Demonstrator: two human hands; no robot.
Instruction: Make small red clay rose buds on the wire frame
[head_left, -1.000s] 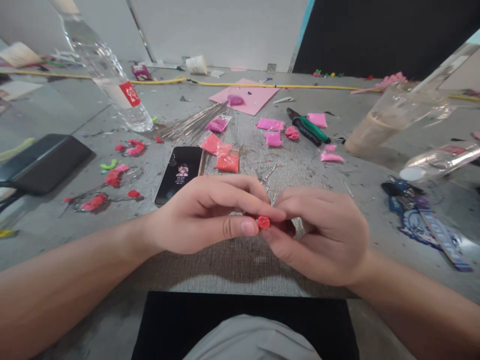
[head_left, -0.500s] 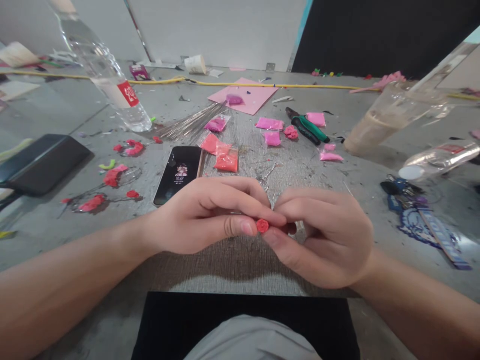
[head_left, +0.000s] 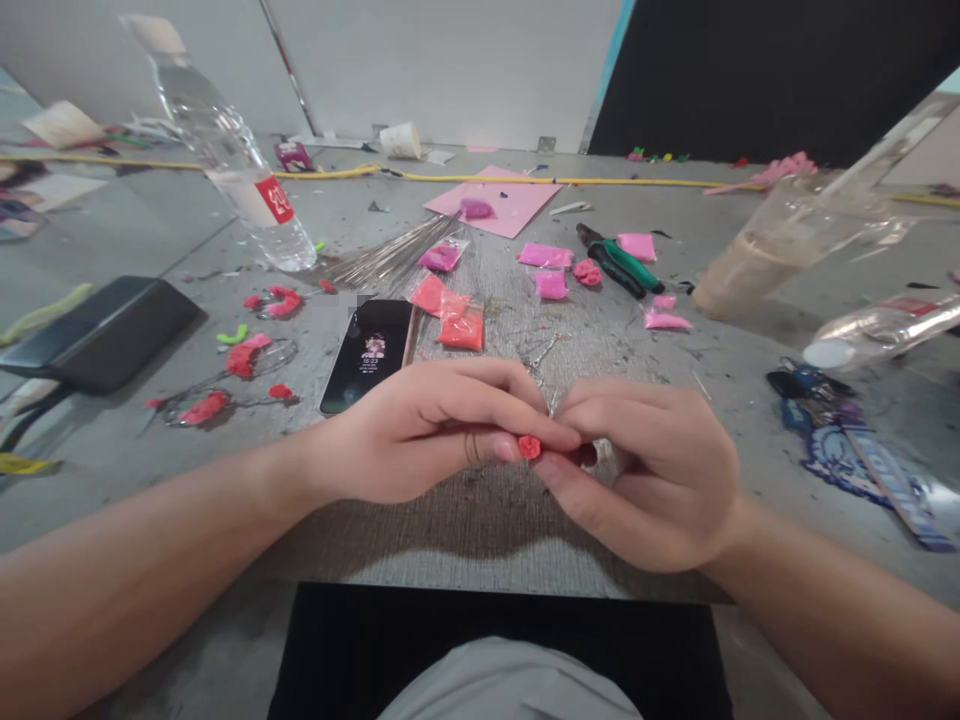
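A small red clay piece [head_left: 529,447], rounded and ridged like a tiny flower, sits between the fingertips of both hands. My left hand [head_left: 442,430] pinches it from the left with thumb and index finger. From the right, the thumb and fingers of my right hand [head_left: 645,470] close on the same piece. Behind my hands lie packets of coral-red clay [head_left: 460,326] and pink clay [head_left: 550,285], with a crumpled red clay lump [head_left: 587,272] beside them. Red clay flowers on wire [head_left: 204,407] lie to the left. The far side of the held piece is hidden by fingers.
A phone [head_left: 367,355] lies just beyond my left hand. Green-handled pliers [head_left: 622,262] and a bundle of thin wires [head_left: 397,255] lie farther back. A water bottle [head_left: 232,160] stands left, a drink cup [head_left: 757,250] right, keys with a charm [head_left: 847,450] near it.
The view has shifted slightly, so the table things appear a little farther right and lower. The red clay piece has turned slightly between the fingertips; both hands keep their grip.
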